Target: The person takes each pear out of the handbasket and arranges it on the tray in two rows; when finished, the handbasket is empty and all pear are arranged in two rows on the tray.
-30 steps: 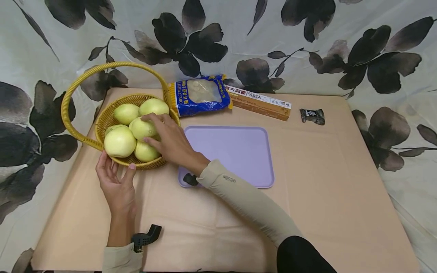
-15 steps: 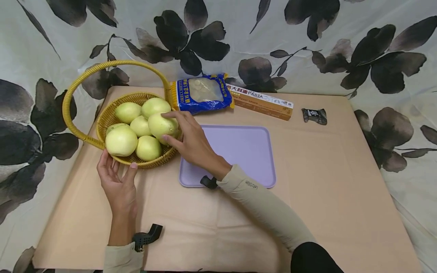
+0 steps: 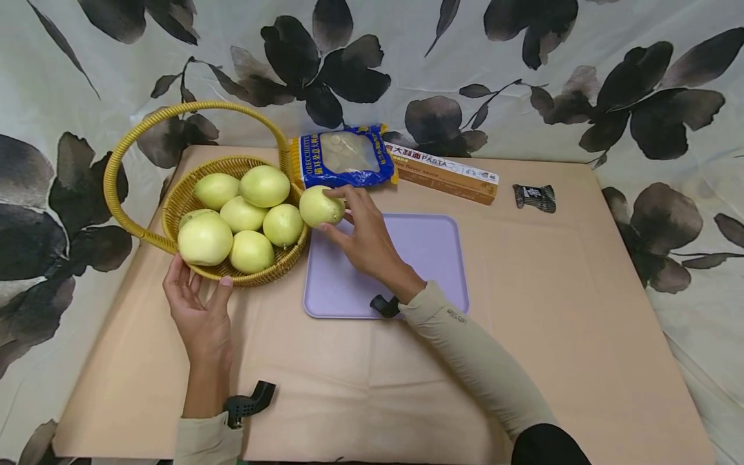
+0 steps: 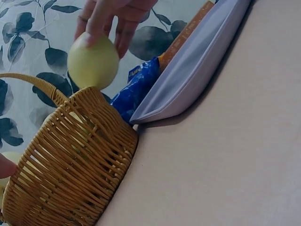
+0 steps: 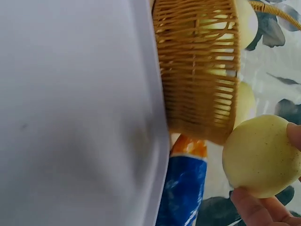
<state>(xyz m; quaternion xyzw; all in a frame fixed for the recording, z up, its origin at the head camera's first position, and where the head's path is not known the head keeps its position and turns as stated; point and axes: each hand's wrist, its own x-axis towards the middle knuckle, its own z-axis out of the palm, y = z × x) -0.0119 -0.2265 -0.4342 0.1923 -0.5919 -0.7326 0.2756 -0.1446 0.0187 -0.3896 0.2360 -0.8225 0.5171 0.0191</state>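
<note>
My right hand (image 3: 372, 242) pinches a round, yellow-green fruit (image 3: 321, 206) between thumb and fingers, just off the right rim of the basket and over the upper left of the lilac tray (image 3: 407, 258). Fine dark specks show on this fruit (image 5: 261, 157) in the right wrist view. Several similar fruits (image 3: 241, 214) lie in the yellow woven basket (image 3: 273, 274), whose arched handle stands up. At the basket's front left rim my left hand (image 3: 200, 323) holds it with thumb and fingers spread. The left wrist view shows only a fingertip (image 4: 5, 167) at the rim.
Behind the tray lie a blue pasta bag (image 3: 349, 161) and a long brown pasta box (image 3: 442, 177). A small black wrapped packet (image 3: 535, 198) is at the right. The floral cloth (image 3: 418, 71) hangs along the table's back edge.
My right hand has lifted a fruit from among the others and carried it right, past the basket's rim. My left hand has stayed at the basket.
</note>
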